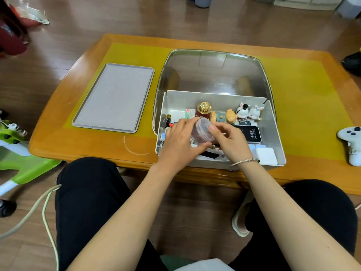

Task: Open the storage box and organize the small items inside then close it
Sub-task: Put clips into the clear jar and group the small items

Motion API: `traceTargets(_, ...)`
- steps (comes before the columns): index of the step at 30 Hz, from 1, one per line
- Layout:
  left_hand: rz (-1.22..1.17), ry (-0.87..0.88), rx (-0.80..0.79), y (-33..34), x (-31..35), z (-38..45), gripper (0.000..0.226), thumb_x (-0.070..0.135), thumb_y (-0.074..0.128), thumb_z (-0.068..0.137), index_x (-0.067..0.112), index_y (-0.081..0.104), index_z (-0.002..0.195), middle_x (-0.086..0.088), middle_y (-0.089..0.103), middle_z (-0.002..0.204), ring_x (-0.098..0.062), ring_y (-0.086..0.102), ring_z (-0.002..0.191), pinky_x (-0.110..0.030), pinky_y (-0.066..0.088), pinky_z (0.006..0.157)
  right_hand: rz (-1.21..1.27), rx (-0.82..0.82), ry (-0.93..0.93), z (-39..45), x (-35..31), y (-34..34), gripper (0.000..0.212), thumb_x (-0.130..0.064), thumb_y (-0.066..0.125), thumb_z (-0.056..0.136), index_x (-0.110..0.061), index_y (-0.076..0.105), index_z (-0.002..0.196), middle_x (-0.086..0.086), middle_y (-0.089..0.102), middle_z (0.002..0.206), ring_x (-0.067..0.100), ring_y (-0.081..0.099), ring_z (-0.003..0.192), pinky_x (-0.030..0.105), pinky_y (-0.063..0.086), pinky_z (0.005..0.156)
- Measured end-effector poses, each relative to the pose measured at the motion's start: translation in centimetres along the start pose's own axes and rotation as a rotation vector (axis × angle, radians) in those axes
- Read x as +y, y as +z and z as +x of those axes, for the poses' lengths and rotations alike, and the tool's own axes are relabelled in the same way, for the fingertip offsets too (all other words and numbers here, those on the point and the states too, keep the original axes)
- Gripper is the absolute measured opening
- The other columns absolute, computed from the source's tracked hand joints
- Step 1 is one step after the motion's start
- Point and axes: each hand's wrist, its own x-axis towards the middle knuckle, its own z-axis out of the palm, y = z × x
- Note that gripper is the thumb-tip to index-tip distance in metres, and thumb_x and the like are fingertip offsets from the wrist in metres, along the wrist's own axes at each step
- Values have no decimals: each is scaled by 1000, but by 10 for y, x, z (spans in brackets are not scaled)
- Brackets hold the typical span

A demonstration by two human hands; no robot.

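The storage box [273, 133] is white with low walls, and its tinted clear lid [211, 71] stands open behind it, hinged back toward the far side. Inside along the back wall stand a gold-capped bottle [203, 110], a pair of small pig figures [230, 116] and two white rabbit figures [249, 112]; batteries [166, 119] lie at the left, a black Wi-Fi device [252, 133] sits mid-right, and a white charger block [266, 155] fills the near right corner. Over the box, both hands hold a small clear round jar [202, 132] (tilted on its side): the left hand [179, 141] wraps its body, the right hand [229, 141] pinches its rim end.

The box sits near the front edge of the orange wooden tabletop [78, 141], on a yellow mat [312, 106]. A grey tray [115, 96] lies to the left, a white game controller [351, 143] at the right. The floor [97, 20] is brown wood planks.
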Motion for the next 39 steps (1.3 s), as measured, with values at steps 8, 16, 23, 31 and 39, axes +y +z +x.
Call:
traceTargets(8,-71,8,-48,-4,4,-1,73,47,74,76,21,46,137,3,45,118,-15,53,103,-37,54,86,-60,34,-14,-4,-4,10,30,-51,56,86,-25,68,95,-6,66,66,4,63,66,24,54,59)
traceTargets(16,-109,38,-52,-3,3,-3,70,41,78,74,20,43,132,2,50,124,-10,51,109,-30,53,88,-49,75,8,-4,-1,10,44,-54,50,88,-16,71,84,-10,59,48,1,58,45,7,39,41)
traceTargets(23,-106,61,-59,-4,3,-4,67,37,77,77,18,47,134,0,51,131,-15,48,122,-36,49,98,-132,101,-21,-2,0,12,42,-55,44,91,-23,61,70,-13,48,49,-1,50,52,4,35,51)
traceTargets(31,-138,68,-51,-4,0,-3,70,42,79,74,17,50,133,1,56,128,-13,51,117,-34,51,94,-115,31,-1,0,0,9,47,-49,49,92,-25,42,52,-19,45,39,-4,44,44,7,32,44)
traceTargets(39,-457,-105,92,-11,1,3,67,28,79,75,26,45,132,8,48,126,7,50,108,-4,45,79,252,-52,-5,1,-3,0,22,-40,46,95,-24,62,96,-6,63,60,9,48,45,19,39,43)
